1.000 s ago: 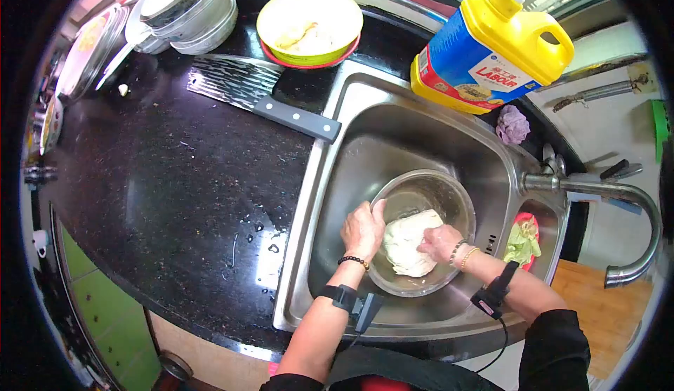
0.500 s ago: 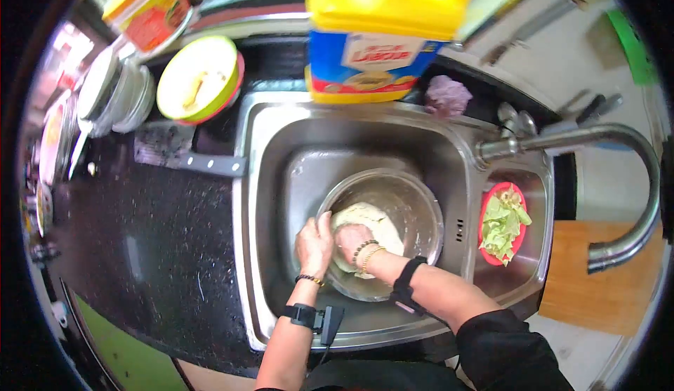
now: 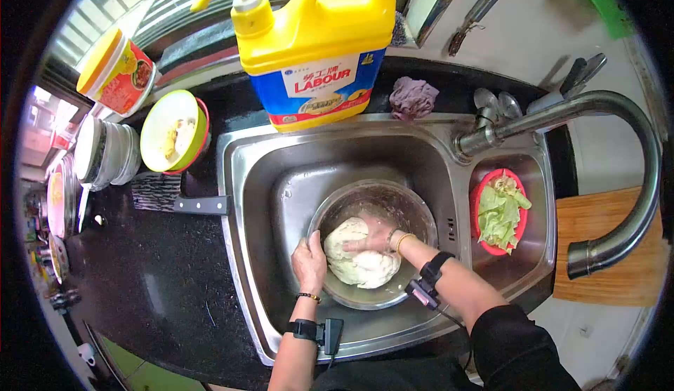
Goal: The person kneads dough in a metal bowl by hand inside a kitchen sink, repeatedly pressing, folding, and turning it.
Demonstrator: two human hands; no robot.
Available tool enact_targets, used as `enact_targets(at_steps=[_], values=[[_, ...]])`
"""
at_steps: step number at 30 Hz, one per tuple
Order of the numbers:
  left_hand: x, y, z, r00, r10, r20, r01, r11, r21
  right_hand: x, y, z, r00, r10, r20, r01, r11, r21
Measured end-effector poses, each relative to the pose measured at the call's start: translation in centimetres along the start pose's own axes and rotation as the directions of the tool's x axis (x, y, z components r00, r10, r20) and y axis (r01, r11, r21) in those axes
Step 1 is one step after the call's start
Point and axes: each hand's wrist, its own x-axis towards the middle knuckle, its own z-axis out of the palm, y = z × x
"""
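Note:
A round metal bowl stands in the large basin of the sink. Pale, lumpy dough lies in its left part. My right hand is in the bowl with its fingers over and pressed into the dough; some fingertips are hidden in it. At the bowl's left rim is my left hand, its fingers wrapped on the edge and the thumb pointing up.
A large yellow and blue bottle stands behind the sink beside a purple cloth. A cleaver lies left of the basin. The curved faucet arches over the right side, near a red basket of leaves and a wooden board.
The view has shifted. My right hand has moved to the right and up over the dough, and its fingers have spread. The dough shows more of its left side. My left hand remains at the rim.

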Motion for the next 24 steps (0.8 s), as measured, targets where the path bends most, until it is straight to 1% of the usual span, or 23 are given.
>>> enact_targets(at_steps=[1,3,4,5,7,8,9,11,12,13,15,16,17,19,20,21,23,24], values=[[-0.1,0.1,0.0,1.0,-0.011,0.008,0.011,1.0,0.014,-0.8,0.1,0.6,1.0,0.006,0.008,-0.007,1.0,0.0],[-0.1,0.1,0.1,1.0,-0.015,0.001,0.015,1.0,0.01,-1.9,-1.3,0.1,0.998,0.009,-0.057,-0.014,0.997,-0.079],[-0.1,0.2,0.0,1.0,-0.025,-0.004,0.025,1.0,0.008,-2.5,-1.2,0.7,0.987,-0.059,-0.147,0.041,0.992,-0.121],[-0.2,0.3,-0.2,0.999,-0.034,-0.008,0.034,0.999,0.006,-3.2,-0.9,0.8,0.988,-0.062,-0.139,0.045,0.991,-0.126],[-0.2,1.1,-0.7,0.997,-0.063,0.046,0.062,0.998,0.028,-6.3,-3.2,-0.8,0.942,-0.269,-0.2,0.248,0.961,-0.126],[-0.1,1.2,-0.9,0.996,-0.065,0.058,0.06,0.995,0.084,-7.1,-3.7,-1.2,0.908,-0.34,-0.244,0.319,0.94,-0.122],[-0.1,1.2,-0.9,0.996,-0.07,0.056,0.065,0.994,0.082,-7.7,-4.2,-1.6,0.909,-0.341,-0.239,0.32,0.939,-0.123],[-0.1,1.1,-1.1,0.997,-0.029,0.072,0.025,0.998,0.055,-7.9,-5.0,-2.4,0.869,-0.356,-0.343,0.315,0.934,-0.171],[0.0,0.7,-0.8,0.997,-0.019,0.075,0.015,0.998,0.058,-7.7,-5.0,-2.4,0.856,-0.331,-0.397,0.285,0.943,-0.172],[0.0,0.4,-0.7,0.997,-0.017,0.078,0.012,0.998,0.059,-7.6,-5.1,-2.5,0.856,-0.328,-0.4,0.282,0.944,-0.172],[0.1,0.2,-0.4,0.998,-0.013,0.068,0.017,0.998,-0.061,-7.4,-5.3,-2.9,0.874,-0.39,-0.29,0.341,0.917,-0.208],[0.2,-0.1,-0.3,0.995,-0.044,0.09,0.049,0.998,-0.049,-7.3,-5.1,-2.6,0.869,-0.424,-0.256,0.362,0.896,-0.255],[0.3,-0.2,-0.3,0.995,-0.039,0.089,0.044,0.998,-0.052,-7.4,-5.4,-2.4,0.867,-0.425,-0.259,0.362,0.895,-0.259],[0.4,-0.2,-0.3,0.988,-0.092,0.121,0.09,0.996,0.021,-7.9,-6.0,-1.4,0.905,-0.404,-0.133,0.347,0.883,-0.316],[0.3,0.2,-0.5,0.989,-0.092,0.116,0.092,0.996,0.009,-8.1,-6.1,-0.5,0.89,-0.443,-0.107,0.371,0.841,-0.393],[0.2,0.9,-0.8,0.988,-0.103,0.111,0.103,0.995,0.012,-8.6,-6.7,0.0,0.903,-0.416,-0.103,0.347,0.851,-0.394],[0.1,0.8,-0.6,0.996,-0.053,0.069,0.051,0.998,0.021,-8.2,-5.4,0.7,0.792,-0.573,-0.212,0.54,0.818,-0.197],[0.1,0.7,-0.6,0.995,-0.066,0.071,0.064,0.998,0.027,-8.2,-4.8,0.4,0.796,-0.566,-0.212,0.532,0.823,-0.198]])
